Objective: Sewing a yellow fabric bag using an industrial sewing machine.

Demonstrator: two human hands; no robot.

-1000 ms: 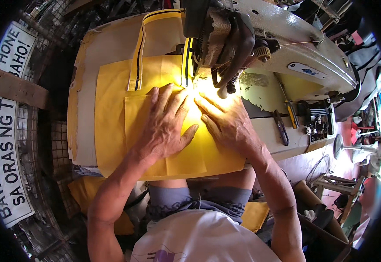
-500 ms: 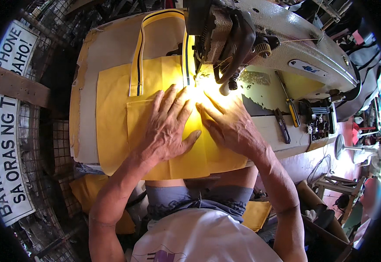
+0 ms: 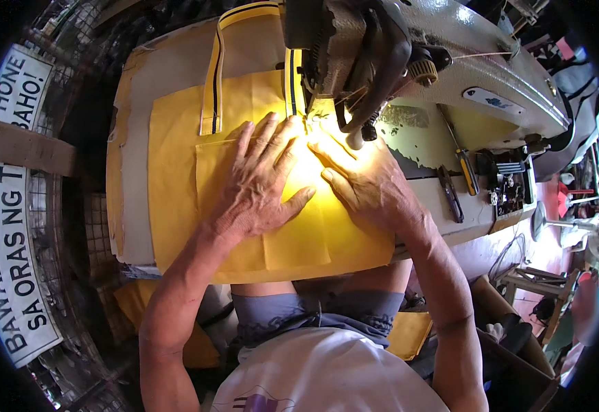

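Yellow fabric [image 3: 296, 240] lay spread on the sewing table [image 3: 126, 172], its upper right portion running under the sewing machine [image 3: 481, 72]; both hands covered much of its middle. At far left, a brown bar [image 3: 28, 146] crossed a white sign [image 3: 18, 275] and hid part of its lettering. Farther right, a striped strap [image 3: 213, 82] arched above the fabric, the top of its right leg lost behind the dark machine head. The left hand [image 3: 261, 175] rested palm down on the fabric, fingers spread and thumb wide, gripping nothing. Just beyond its fingertips, glare washed out the stitching spot, so the needle's contact could not be made out. The right hand [image 3: 371, 178] also lay flat and loosely spread, its outer fingers partly blocked by the machine's hanging parts. Further right were a screwdriver [image 3: 467, 168] and a dark hand tool [image 3: 450, 194], whose exact kind was unclear, near a box of small parts [image 3: 512, 185], too cluttered to tell apart.
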